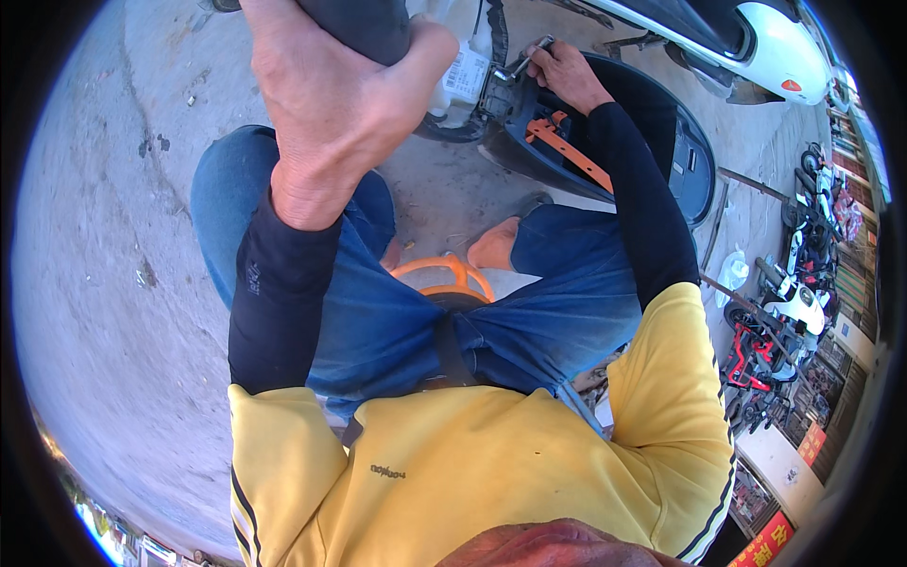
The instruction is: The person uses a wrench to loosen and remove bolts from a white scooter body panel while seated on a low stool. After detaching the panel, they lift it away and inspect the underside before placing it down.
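Note:
My left hand [345, 99], raised close to me, is wrapped round a dark grey, rounded part [364, 26] that runs out of the top of the view. My right hand [572, 77] is farther off, its fingers closed on a small shiny metal piece [540, 45] whose kind I cannot make out. That piece is beside a dark metal fitting [499, 94] at the end of a black scooter body shell [696, 175]. An orange metal bracket [572, 151] lies within the shell, below my right hand. A whitish plastic part with a printed label [466, 76] is between my hands.
I sit with knees apart over an orange-framed stool [439, 265]. Grey concrete [123, 255] spreads to the left. A white scooter [784, 52] stands at the upper right. Several parked two-wheelers [798, 302] line the right side, near a white plastic bag [733, 271].

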Demonstrator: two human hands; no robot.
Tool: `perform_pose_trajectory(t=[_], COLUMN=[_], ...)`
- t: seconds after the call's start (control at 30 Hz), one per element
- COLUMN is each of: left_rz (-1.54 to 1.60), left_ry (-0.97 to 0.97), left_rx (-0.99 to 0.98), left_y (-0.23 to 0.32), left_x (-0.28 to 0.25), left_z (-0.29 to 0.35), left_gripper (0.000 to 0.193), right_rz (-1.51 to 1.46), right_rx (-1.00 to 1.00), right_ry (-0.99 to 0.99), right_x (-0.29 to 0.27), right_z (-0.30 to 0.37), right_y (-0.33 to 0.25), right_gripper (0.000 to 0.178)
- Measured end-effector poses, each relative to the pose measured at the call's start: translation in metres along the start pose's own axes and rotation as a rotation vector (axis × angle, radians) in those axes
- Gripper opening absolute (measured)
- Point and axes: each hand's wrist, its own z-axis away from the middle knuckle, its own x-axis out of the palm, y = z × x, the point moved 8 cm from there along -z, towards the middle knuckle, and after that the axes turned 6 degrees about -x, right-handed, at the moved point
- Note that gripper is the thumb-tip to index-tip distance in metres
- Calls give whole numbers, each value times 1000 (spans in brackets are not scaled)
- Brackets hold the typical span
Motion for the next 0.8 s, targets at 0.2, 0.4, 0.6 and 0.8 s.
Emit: perform_pose_trajectory(t=[0.2, 0.4, 0.6, 0.8], left_rz=[-61, -72, -166, 72], left_ry=[-2, -6, -17, -11], left_rx=[-18, 32, -56, 41], left_y=[4, -1, 4, -9], left_x=[-2, -1, -6, 2], left_z=[0, -1, -1, 1], left_gripper=[79, 79, 76, 79], right_rz=[52, -87, 473, 1031], right_rx=[-24, 22, -326, -742], right_ry=[-30, -59, 122, -111], right_x=[-3, -6, 15, 102], right_z=[-18, -36, 5, 79], right_y=[1, 12, -41, -61], right_gripper=[35, 33, 29, 15])
